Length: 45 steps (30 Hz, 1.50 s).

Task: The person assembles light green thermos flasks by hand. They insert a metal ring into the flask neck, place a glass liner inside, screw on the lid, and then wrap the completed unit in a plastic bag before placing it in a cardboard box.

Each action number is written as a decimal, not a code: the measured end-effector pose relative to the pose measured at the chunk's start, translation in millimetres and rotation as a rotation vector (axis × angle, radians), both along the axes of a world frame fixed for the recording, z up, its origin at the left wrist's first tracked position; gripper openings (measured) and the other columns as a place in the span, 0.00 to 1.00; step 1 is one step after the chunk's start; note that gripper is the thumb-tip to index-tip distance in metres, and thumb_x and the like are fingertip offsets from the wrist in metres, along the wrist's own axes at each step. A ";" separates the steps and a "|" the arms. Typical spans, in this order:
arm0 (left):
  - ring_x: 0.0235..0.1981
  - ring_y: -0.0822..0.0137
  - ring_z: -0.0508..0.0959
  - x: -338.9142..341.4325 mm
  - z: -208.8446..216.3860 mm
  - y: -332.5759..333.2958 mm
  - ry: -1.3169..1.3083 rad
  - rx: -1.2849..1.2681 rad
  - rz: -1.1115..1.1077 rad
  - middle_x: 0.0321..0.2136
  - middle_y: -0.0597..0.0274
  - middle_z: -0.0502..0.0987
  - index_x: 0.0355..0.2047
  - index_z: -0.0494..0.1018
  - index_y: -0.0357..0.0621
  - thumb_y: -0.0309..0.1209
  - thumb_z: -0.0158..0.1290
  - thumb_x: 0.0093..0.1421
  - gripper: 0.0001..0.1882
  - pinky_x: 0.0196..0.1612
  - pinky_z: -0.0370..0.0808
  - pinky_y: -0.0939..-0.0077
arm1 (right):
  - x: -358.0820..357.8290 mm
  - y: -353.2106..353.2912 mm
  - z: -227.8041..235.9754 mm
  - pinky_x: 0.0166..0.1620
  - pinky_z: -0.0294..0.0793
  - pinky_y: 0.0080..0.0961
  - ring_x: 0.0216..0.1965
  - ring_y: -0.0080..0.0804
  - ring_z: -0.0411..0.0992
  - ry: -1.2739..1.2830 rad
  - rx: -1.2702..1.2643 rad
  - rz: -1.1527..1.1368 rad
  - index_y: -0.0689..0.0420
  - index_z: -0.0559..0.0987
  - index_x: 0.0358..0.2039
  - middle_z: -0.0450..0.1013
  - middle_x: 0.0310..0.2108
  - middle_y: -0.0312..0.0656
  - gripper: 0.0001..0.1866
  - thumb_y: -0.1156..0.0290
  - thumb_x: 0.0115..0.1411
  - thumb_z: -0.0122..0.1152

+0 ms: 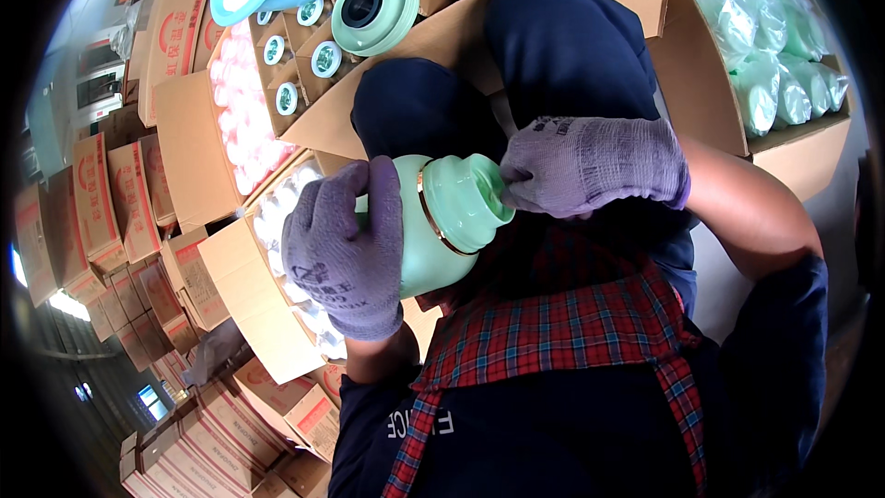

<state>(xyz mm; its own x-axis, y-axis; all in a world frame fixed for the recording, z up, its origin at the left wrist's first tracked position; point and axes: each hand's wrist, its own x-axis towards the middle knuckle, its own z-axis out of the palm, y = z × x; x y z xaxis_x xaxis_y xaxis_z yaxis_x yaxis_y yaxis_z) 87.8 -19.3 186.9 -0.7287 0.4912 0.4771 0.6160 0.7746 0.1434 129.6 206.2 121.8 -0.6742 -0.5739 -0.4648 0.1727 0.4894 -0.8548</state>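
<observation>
"Where the smooth mint-green, round-shouldered bottle with a gold-coloured ring point(444, 221) sits tilted just before the dark-blue-clothed knees point(572, 46), how is it supported?"

"We see the left hand point(343, 244), gloved in grey-purple knit, with fingers wrapped around the bottle's body, presumably to steady it and leave the mouth free."

"And the right hand point(595, 166)?"

"Its gloved fingers curl together at the open mouth, turned toward them probably for easy reach; we cannot tell whether they grip anything."

"The divided brown cardboard carton point(323, 117) beyond?"

"Its compartments, we judge, keep the white-rimmed round pieces point(326, 59) apart."
</observation>
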 end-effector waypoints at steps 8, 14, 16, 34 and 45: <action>0.22 0.77 0.73 7.8 -0.2 -20.3 -0.077 0.200 0.058 0.23 0.65 0.79 0.28 0.80 0.36 0.19 0.65 0.53 0.04 0.27 0.68 0.81 | 2.5 50.5 -34.4 0.23 0.62 0.23 0.21 0.23 0.61 -0.414 -0.602 -0.168 0.50 0.72 0.34 0.59 0.23 0.29 0.29 0.35 0.66 0.39; 0.25 0.75 0.77 0.4 -8.1 -39.9 -0.170 0.397 0.103 0.26 0.61 0.81 0.29 0.80 0.35 0.18 0.64 0.54 0.04 0.31 0.72 0.81 | 32.8 -1.5 5.2 0.29 0.73 0.26 0.25 0.27 0.75 0.064 -0.504 -0.604 0.57 0.81 0.39 0.74 0.24 0.38 0.09 0.65 0.64 0.64; 0.24 0.74 0.77 -5.1 -7.4 -47.2 -0.182 0.422 0.110 0.26 0.59 0.82 0.29 0.80 0.36 0.19 0.66 0.53 0.04 0.31 0.72 0.81 | 29.8 -22.7 -5.9 0.29 0.73 0.23 0.21 0.28 0.72 0.660 -0.410 -0.641 0.60 0.80 0.39 0.74 0.22 0.38 0.11 0.67 0.62 0.66; 0.25 0.72 0.77 -1.3 -11.5 -52.1 -0.192 0.492 0.159 0.25 0.57 0.81 0.28 0.80 0.34 0.18 0.66 0.52 0.05 0.31 0.73 0.79 | 5.0 -33.1 22.7 0.39 0.77 0.39 0.31 0.48 0.77 0.585 -0.288 -0.409 0.61 0.81 0.32 0.75 0.25 0.52 0.19 0.55 0.62 0.60; 0.26 0.72 0.78 -3.7 -19.4 -74.6 -0.169 0.523 0.218 0.26 0.57 0.81 0.29 0.80 0.33 0.17 0.62 0.55 0.02 0.33 0.74 0.80 | 5.2 4.5 26.6 0.20 0.59 0.08 0.19 0.07 0.63 0.067 -0.816 -0.935 0.60 0.81 0.42 0.70 0.24 0.29 0.10 0.70 0.64 0.60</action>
